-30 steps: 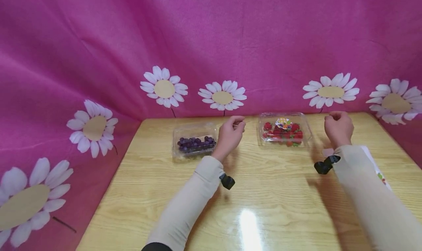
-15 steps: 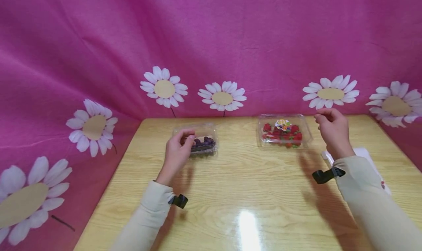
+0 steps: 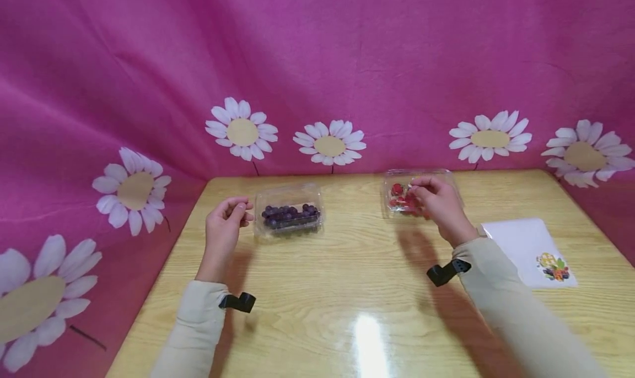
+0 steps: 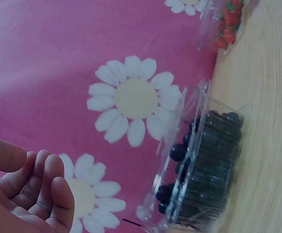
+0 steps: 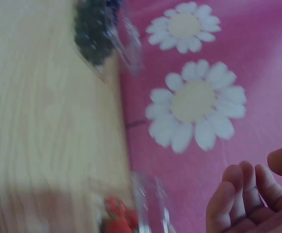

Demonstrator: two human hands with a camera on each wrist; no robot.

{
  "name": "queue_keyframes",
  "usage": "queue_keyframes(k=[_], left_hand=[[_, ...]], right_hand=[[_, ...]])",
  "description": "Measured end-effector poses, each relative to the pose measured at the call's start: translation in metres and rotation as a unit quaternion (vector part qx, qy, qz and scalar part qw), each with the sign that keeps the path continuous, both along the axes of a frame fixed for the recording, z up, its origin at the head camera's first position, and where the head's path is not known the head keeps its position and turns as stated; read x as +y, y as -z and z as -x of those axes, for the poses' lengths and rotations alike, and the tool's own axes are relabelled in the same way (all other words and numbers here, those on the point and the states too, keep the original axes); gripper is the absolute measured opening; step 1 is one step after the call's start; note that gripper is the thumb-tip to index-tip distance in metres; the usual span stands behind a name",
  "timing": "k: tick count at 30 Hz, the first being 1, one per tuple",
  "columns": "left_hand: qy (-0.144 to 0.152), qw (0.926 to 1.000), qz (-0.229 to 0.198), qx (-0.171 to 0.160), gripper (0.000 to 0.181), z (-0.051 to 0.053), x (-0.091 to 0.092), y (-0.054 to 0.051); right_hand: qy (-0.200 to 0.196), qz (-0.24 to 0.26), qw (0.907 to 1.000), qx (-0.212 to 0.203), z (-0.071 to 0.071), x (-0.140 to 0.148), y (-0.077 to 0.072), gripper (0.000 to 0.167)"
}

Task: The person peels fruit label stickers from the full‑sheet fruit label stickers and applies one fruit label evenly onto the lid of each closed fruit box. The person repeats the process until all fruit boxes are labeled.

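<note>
L hand (image 3: 224,229): fingers loosely bent, nothing held, just L of clear box (image 3: 290,192) w/ dark purple grapes (image 3: 290,217); L wrist view shows gap betw. hand & box. R hand (image 3: 444,208): fingers & thumb apart, also nothing held, partly hiding 2nd clear box (image 3: 397,176) w/ strawbs (image 3: 404,203). White printed sheet (image 3: 521,248) R of R hand, partly under R sleeve (image 3: 496,290). Wood table (image 3: 317,312) below both hands; pink daisy cloth (image 3: 317,53) behind.

Clear plastic box (image 3: 288,193) of round, dark purple fruit (image 3: 291,218), sitting flat, far and left, just beside the left hand (image 3: 224,223); clear tub (image 3: 404,173) of red strawberries (image 3: 397,189), far and right, partly hidden by the right hand (image 3: 444,204).
</note>
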State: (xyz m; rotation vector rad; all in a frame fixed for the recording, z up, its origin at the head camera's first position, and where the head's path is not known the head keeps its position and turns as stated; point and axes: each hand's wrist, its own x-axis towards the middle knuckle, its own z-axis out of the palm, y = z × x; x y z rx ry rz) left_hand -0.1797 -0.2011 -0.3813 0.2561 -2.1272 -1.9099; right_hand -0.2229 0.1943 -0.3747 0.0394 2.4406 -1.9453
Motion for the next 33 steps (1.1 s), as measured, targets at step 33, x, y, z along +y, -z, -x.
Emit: queue_keyframes(k=[33], left_hand=[[-0.076, 0.9814, 0.022, -0.175, 0.033, 0.043, -0.021, 0.065]], right_hand=[[-0.070, -0.072, 0.9846, -0.143, 0.036, -0.135, 0.068, 0.034]])
